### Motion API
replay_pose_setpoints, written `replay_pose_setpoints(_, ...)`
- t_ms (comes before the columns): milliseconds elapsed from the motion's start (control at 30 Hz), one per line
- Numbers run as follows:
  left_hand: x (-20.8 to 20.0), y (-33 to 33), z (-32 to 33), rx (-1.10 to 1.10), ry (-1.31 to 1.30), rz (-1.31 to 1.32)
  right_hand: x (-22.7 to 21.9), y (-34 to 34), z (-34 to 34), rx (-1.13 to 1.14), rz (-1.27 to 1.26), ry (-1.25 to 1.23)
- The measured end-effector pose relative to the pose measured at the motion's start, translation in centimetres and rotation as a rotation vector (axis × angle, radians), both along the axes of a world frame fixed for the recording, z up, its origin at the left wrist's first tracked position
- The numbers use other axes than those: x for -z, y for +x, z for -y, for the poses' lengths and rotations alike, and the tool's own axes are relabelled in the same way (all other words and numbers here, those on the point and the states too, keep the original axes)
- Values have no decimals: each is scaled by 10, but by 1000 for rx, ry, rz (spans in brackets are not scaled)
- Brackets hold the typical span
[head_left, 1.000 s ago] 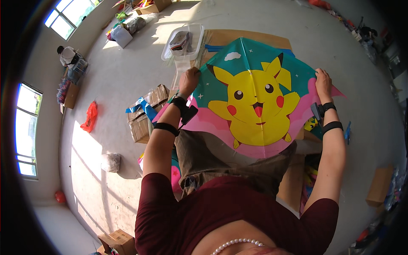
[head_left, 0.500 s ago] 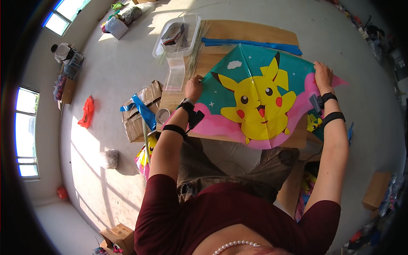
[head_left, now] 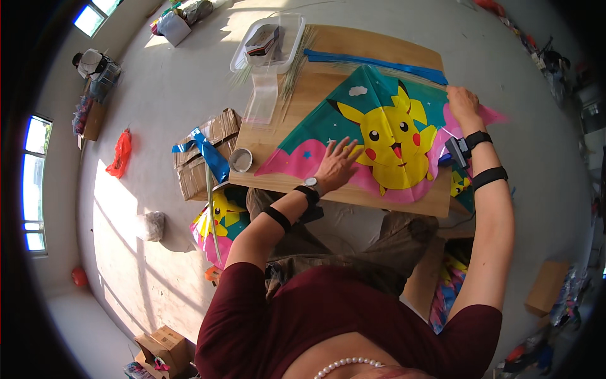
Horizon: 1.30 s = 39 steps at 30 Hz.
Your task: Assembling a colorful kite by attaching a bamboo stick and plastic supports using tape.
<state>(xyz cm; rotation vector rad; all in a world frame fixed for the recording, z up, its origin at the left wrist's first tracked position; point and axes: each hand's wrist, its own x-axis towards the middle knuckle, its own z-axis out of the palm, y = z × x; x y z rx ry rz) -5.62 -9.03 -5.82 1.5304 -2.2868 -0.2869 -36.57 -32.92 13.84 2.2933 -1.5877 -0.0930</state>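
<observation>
A thin kite sail (head_left: 399,156), teal above and pink below with a big yellow cartoon character, lies spread over the wooden table. Its left point reaches toward the table's near left corner, and creases run through the printed figure. My left hand (head_left: 337,167) is open, fingers spread, over the pink part left of the figure; whether it touches the sail I cannot tell. At the sail's upper right edge, my right hand (head_left: 464,104) has its fingers closed on the material, and the pink right tip sticks out past it.
Blue strips (head_left: 375,63) lie along the table's far side. A clear plastic tub (head_left: 294,49) holds a dark box, beside thin pale sticks (head_left: 289,88) and clear bags (head_left: 261,101). A tape roll (head_left: 249,160) sits at the near left corner. A cardboard box (head_left: 189,180) stands left of the table.
My left hand has let go of the sail's left side and moved right and down, its fingers spreading. The sail now lies lower, its left point uncovered. My right hand shifted slightly left.
</observation>
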Motion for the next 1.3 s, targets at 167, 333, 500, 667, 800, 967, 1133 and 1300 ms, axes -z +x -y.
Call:
replay_pose_setpoints(167, 20, -33, -39, 45, 86, 32, 10, 32, -46, 76, 73, 123)
replay_pose_setpoints(333, 21, -39, -38, 27, 61, 13, 34, 52, -95, 121, 314, 283)
replay_pose_setpoints(500, 23, -31, -35, 61, 82, 28, 74, 105, -143, 111, 512, 466)
replay_pose_setpoints(667, 31, -10, -41, -74, 63, -44, 151, 127, -162, 180, 1384, 843)
replay_pose_setpoints(800, 25, 0, -44, -233, -54, -120, 212, 113, -151, 245, 1187, 705)
replay_pose_setpoints(967, 23, 8, -55, -248, -97, -169, 223, 127, -161, 288, 723, 360)
replay_pose_setpoints(1133, 13, -10, -70, -32, -67, -120, 216, 122, -172, 190, 688, 255)
replay_pose_setpoints(1300, 27, -2, -81, -42, -22, -84, 197, 136, -191, -196, 619, 212)
